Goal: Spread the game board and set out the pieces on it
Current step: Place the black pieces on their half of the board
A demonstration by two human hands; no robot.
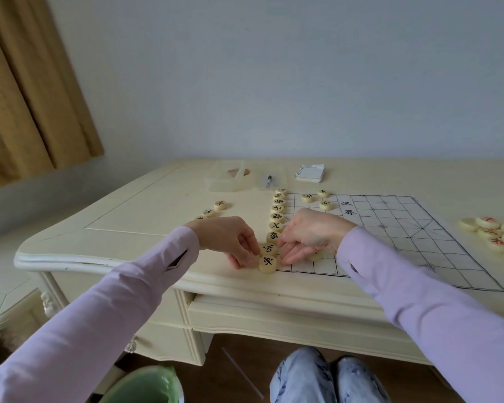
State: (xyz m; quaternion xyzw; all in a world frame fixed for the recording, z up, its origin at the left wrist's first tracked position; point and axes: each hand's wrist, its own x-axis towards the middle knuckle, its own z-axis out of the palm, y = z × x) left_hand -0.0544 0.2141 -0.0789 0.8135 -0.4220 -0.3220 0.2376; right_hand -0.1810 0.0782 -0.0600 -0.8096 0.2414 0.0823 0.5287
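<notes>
Working at the near end of a column of black pieces that runs along the left edge of the game board. The board is a paper sheet lying flat on the table, centre-right of the frame.

- Left grip: narrow, fingers curled, fingertips bunched against the left rims of the second piece and the nearest piece. Cannot tell whether it pinches either one.
- Right grip: fingers loosely curled, forefinger tip at the right rim of the second piece. Cannot tell whether it holds anything. One more piece lies on the board, half hidden under this hand.
- Three black pieces sit on the board near its far left corner.
- Three loose black pieces lie off the board, left of the column.
- Red pieces are heaped on the table at the right edge of the frame, beyond the board.
- At the far side of the table: a clear box, a pen and a notepad.
</notes>
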